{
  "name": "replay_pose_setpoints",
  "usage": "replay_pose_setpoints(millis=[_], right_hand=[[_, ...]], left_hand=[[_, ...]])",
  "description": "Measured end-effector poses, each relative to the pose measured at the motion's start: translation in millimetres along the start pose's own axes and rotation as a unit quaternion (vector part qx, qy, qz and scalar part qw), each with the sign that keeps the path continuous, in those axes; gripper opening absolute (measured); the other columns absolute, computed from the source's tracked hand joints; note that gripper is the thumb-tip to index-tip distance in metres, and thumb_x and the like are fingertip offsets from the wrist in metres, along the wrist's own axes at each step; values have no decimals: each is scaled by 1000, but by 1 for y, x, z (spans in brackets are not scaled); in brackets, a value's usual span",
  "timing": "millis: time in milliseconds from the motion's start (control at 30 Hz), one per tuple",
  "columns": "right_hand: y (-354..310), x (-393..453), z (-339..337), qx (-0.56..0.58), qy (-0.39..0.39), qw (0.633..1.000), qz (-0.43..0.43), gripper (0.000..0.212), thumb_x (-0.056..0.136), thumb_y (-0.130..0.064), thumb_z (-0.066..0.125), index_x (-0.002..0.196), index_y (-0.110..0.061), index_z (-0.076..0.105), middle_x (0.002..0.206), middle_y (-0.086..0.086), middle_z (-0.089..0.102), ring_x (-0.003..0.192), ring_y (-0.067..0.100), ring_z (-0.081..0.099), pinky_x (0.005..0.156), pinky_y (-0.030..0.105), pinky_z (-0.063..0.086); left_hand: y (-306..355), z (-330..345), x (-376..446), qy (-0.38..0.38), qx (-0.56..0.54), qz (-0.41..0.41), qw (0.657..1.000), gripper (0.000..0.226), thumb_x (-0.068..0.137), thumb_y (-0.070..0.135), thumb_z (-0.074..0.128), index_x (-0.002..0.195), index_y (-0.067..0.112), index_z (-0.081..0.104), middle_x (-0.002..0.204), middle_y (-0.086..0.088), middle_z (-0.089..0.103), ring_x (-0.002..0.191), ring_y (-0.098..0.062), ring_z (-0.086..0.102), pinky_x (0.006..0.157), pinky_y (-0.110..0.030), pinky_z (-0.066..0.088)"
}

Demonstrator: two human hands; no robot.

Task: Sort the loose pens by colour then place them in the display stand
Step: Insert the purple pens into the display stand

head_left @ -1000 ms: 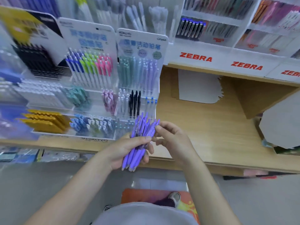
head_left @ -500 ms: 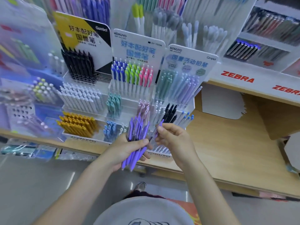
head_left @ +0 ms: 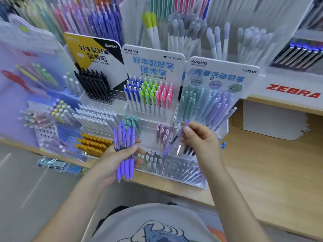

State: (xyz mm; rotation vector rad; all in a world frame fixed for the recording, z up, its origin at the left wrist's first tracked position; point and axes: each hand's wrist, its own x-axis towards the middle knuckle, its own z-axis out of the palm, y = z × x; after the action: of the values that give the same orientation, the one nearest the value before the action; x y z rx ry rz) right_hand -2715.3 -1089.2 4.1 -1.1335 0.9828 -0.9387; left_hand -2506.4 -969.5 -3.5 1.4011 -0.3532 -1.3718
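Before display stand [head_left: 174, 109], purple pens [head_left: 124, 151] in left grip [head_left: 113, 159]; single pen [head_left: 172, 142] in right grip [head_left: 201, 140]

Both forearms reach forward and are bare to the wrist. The left hand [head_left: 113, 159] is held palm up, its fingers and thumb curled tight round a bundle of purple pens [head_left: 124, 151]. The right hand [head_left: 201, 140] is raised a little higher and well apart from it, fingertips pinching a single purple pen [head_left: 176, 138] that slants downward.

The purple pens [head_left: 124, 151] are looking smooth plastic; the display stand [head_left: 152, 117] is showing glossy clear acrylic; the shelf [head_left: 272, 172] is showing matt wood grain.
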Motion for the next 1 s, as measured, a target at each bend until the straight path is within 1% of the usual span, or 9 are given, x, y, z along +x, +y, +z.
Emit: replay_pose_setpoints(millis=[100,200,267,433,500,567,667,833,1000], right_hand=[[1,2,7,-5,2,1000,-19,10,93,-1,62,100,-1,69,79,8,70,69,19,65,69,30,57],[8,3,23,-33,1,998,-52,13,91,2,63,94,-9,69,79,-2,72,73,15,68,71,26,55],[12,1,35,-56,10,996,-72,14,91,0,64,94,-13,69,82,-3,73,78,14,70,75,30,56],[16,-2,69,-122,58,983,-128,32,92,-3,65,89,-35,68,81,-3,73,76,23,69,78,42,58],[22,1,82,-169,83,971,-148,33,92,-8,66,88,-41,68,85,-6,72,76,19,69,76,40,57],[31,5,94,-217,95,958,-162,24,92,-8,67,90,-32,70,83,-15,69,75,9,65,73,32,54],[37,9,112,-266,110,946,-151,13,92,-7,66,89,-19,71,76,-19,64,71,5,60,67,24,47],[48,15,132,-306,149,930,-141,11,92,-6,66,92,-15,72,77,-10,67,75,12,64,73,39,54],[56,21,143,-323,185,921,-115,10,92,-8,67,99,-12,73,82,-6,70,79,15,67,76,43,55]], left_hand=[[10,-2,10,-4,19,8,1000,31,78,19,66,104,4,63,89,-14,75,67,-24,72,59,-33,61],[25,-10,20,-9,29,19,999,36,78,21,67,110,5,64,93,-15,76,70,-26,73,60,-33,61],[32,-18,27,-16,38,27,999,38,79,22,66,114,7,65,95,-15,76,71,-27,73,61,-33,61],[45,-46,39,-57,66,6,996,37,83,24,63,118,11,67,101,-17,75,71,-26,73,62,-34,62],[51,-55,43,-69,74,-4,995,33,86,22,61,117,12,67,100,-16,75,71,-26,73,60,-33,61],[57,-63,48,-77,76,-9,994,27,91,17,59,116,10,67,99,-17,76,68,-25,73,58,-32,60],[66,-74,56,-99,80,-22,992,30,88,19,61,115,8,67,101,-20,75,67,-26,73,57,-32,60],[76,-87,65,-140,103,-47,984,34,82,23,63,114,11,68,100,-15,76,70,-23,73,60,-30,60],[80,-95,74,-164,107,-60,979,41,78,26,66,115,11,68,100,-15,76,72,-25,73,60,-31,60]])
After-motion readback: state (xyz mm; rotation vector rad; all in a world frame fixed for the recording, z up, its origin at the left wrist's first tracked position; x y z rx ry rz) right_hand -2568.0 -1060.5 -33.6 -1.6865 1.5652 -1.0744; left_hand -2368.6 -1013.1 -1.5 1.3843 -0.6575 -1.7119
